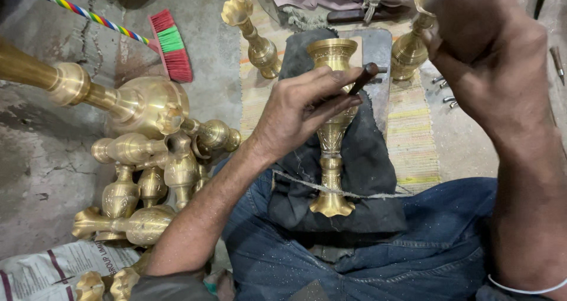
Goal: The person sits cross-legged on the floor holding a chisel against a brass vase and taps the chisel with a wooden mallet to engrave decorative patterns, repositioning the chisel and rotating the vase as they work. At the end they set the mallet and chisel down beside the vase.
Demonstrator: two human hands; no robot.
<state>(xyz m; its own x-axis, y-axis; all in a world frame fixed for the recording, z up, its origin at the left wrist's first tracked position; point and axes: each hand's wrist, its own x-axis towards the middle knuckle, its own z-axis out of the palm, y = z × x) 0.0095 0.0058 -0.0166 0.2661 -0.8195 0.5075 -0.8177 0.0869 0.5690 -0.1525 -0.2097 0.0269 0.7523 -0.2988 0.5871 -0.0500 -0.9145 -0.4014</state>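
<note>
At frame centre a brass vase point(331, 137) lies on dark cloth point(360, 177) across the lap — the left hand point(298, 109) pinches a punch point(362, 78) against it, the right hand point(481, 38), upper right, is clenched.

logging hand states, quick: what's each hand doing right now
Left hand: closed on a thin dark metal punch, set against the engraved brass vase.
Right hand: raised, closed; what it holds cannot be told.

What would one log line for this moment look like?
left hand: fingers pinch dark chisel against brass vase | right hand: raised, contents hidden | vase lying on dark cloth over lap
</note>
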